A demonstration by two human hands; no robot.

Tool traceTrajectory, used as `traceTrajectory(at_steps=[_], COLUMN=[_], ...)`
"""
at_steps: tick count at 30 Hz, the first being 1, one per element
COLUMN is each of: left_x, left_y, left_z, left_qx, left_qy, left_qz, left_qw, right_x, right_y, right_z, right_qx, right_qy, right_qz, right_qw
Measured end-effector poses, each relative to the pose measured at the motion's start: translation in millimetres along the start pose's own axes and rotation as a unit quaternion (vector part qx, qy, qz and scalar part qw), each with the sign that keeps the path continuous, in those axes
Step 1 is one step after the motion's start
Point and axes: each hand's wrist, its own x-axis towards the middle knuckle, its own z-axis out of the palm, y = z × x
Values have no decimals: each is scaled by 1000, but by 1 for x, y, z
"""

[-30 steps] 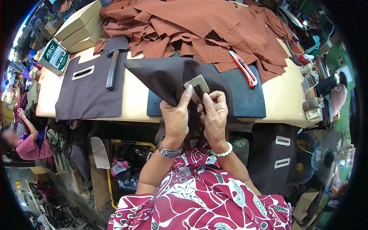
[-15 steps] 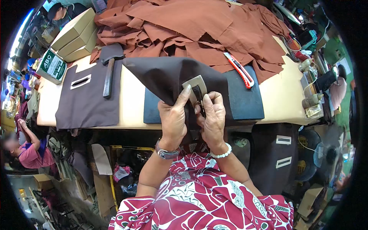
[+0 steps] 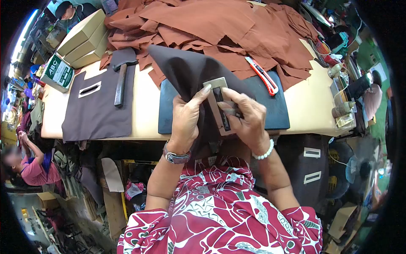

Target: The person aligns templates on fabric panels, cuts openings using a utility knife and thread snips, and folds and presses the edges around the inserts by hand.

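Observation:
A dark brown fabric piece (image 3: 186,70) is held up over the table edge, its upper left corner folded into a peak. On it sits a pale rectangular frame (image 3: 216,81) around a slot with a black strip (image 3: 224,122), which bears small light lettering. My left hand (image 3: 186,120) grips the fabric, thumb pressed on the frame's upper left edge. At the slot's right side, my right hand (image 3: 250,118) is closed on the fabric and frame, with fingertips at the slot. Its other fingers are partly hidden.
Behind the fabric lies a dark cutting board (image 3: 166,110) with a red utility knife (image 3: 262,76). To the left, a hammer (image 3: 121,84) rests on another slotted fabric piece (image 3: 97,114). Rust-brown cloth (image 3: 203,25) is heaped at the back. Boxes (image 3: 84,38) and a can (image 3: 58,72) stand left.
The fabric's peak has risen and moved right, and the frame shows more fully. My right hand has shifted right and turned. My left hand has moved slightly left.

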Motion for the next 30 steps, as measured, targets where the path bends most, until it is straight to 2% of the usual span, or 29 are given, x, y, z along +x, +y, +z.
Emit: traceTrajectory(at_steps=[1,2,9,12,16,19,21,23,24,28,29,30], left_x=[0,-1,-6,-7,-8,-6,-6,-6,-5,2,7,13], left_y=[0,1,11,10,7,9,4,0,-1,7,8,13], left_z=[0,0,-1,-2,-4,-6,-6,-7,-8,-7,-8,-9], left_qx=[3,4,40,59,55,54,50,43,38,4,19,1], left_qy=[-11,-12,-41,-68,-71,-56,-46,-42,-43,-53,-40,-31], left_qz=[0,3,0,9,18,-27,-41,-49,-49,-30,-17,-4], left_qw=[1000,1000,998,996,996,997,997,997,997,998,999,1000], right_x=[5,8,26,29,31,32,38,45,47,48,44,35], right_y=[6,6,12,12,3,8,6,3,8,37,37,38], right_z=[-3,-6,-8,-7,-5,6,8,9,14,15,7,-2], right_qx=[-71,-94,-136,-121,-27,4,71,136,117,260,266,228], right_qy=[-23,-51,-39,-34,-61,-33,-55,-91,-97,-55,-58,-103], right_qz=[-80,-77,-230,-234,-100,-53,63,195,199,244,260,293], right_qw=[994,991,963,964,993,998,994,967,968,933,926,923])
